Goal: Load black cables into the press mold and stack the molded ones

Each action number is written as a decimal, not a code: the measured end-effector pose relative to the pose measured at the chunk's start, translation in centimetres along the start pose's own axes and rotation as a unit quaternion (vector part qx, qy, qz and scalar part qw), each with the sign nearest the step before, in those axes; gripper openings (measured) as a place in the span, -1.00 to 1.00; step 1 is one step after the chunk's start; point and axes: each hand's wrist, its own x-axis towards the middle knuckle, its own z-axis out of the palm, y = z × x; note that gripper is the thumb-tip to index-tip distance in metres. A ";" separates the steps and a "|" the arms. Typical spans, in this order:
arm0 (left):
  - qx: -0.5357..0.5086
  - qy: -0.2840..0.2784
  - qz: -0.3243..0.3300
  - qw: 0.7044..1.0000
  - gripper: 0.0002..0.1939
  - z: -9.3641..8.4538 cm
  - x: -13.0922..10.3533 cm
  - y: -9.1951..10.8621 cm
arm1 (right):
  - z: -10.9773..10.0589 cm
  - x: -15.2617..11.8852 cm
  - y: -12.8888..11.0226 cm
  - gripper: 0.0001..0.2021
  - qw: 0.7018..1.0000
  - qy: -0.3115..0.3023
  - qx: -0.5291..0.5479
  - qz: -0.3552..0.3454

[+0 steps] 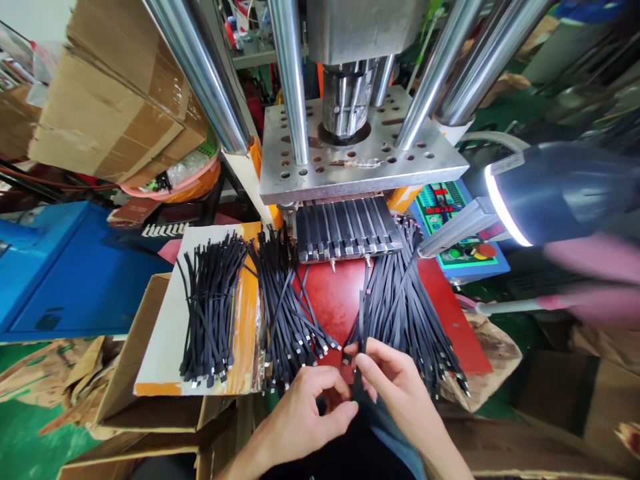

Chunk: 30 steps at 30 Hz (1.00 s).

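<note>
A short flat black cable (pixel 362 317) stands nearly upright between the thumb and fingers of my right hand (pixel 393 373), near the table's front edge. Close beside its lower part, my left hand (pixel 317 407) has its fingers curled and its thumb bent toward them; whatever they pinch is hidden. A loose pile of black cables with silver plug ends (pixel 290 313) lies just beyond my left hand. Another large pile of cables (pixel 400 293) spreads to the right, behind my right hand. Farther left, a tied-looking bunch of cables (pixel 210 307) rests on a taped board.
Ahead stands a press with a thick metal plate (pixel 365 177) on steel columns. Under it, a black slotted mould (pixel 345 227) holds several cables above the red table (pixel 327 293). A lamp (pixel 550 193) and control panel (pixel 455 227) stand right; cardboard boxes (pixel 130 373) sit left.
</note>
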 end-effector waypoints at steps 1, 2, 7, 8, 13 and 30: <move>0.019 0.002 -0.001 1.000 -0.83 -0.1 -0.1 -0.1 | 0.3 0.3 0.0 -0.46 1.000 0.018 0.012 -0.002; 0.030 0.000 -0.001 1.000 -0.85 -0.2 -0.1 -0.1 | 0.5 0.6 0.0 -0.44 0.999 0.033 0.013 -0.011; -0.004 0.043 0.045 0.998 -0.75 -2.1 1.4 2.5 | 1.0 0.4 0.0 -0.49 0.994 0.029 -0.060 -0.092; -0.017 0.063 0.072 0.995 -0.68 -2.5 2.0 3.3 | 1.0 0.2 -0.1 -0.51 0.991 0.022 -0.078 -0.106; -0.030 0.053 0.182 0.981 -0.83 -3.9 4.7 6.4 | 1.3 -0.3 -0.6 -0.50 0.979 0.026 -0.116 -0.167; -0.054 0.109 0.229 0.966 -0.69 -4.1 4.3 6.2 | 0.2 0.2 0.1 -0.79 0.933 0.114 -0.148 -0.307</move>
